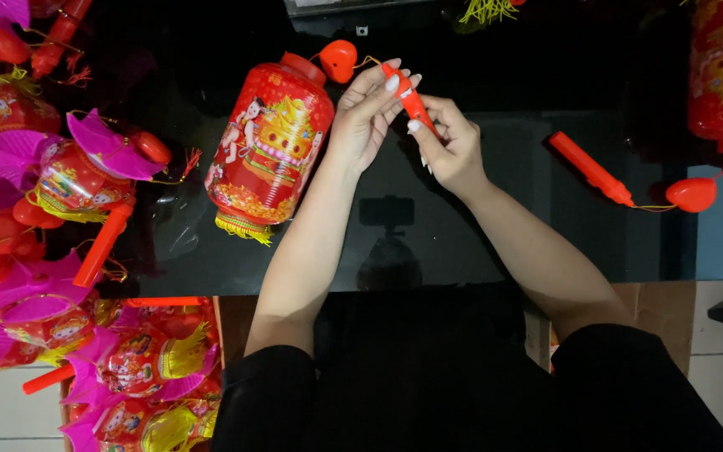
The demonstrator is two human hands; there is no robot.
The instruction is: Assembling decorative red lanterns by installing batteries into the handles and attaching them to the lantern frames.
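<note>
I see the red stick [410, 99] above the dark surface [495, 243], pinched by my left hand [366, 117] and right hand [449, 146]. Its cord runs to a heart [338, 60] beside the lantern [269, 146]. Another stick [592, 169] lies right; lanterns crowd left.

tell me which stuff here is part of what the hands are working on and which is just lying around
In hand:
left hand
right hand
red stick held by both hands
red heart piece corded to the stick
red lantern beside the left hand

Lying about:
spare stick with heart to the right
pink and red lantern pile
lanterns in a box
black table
</note>
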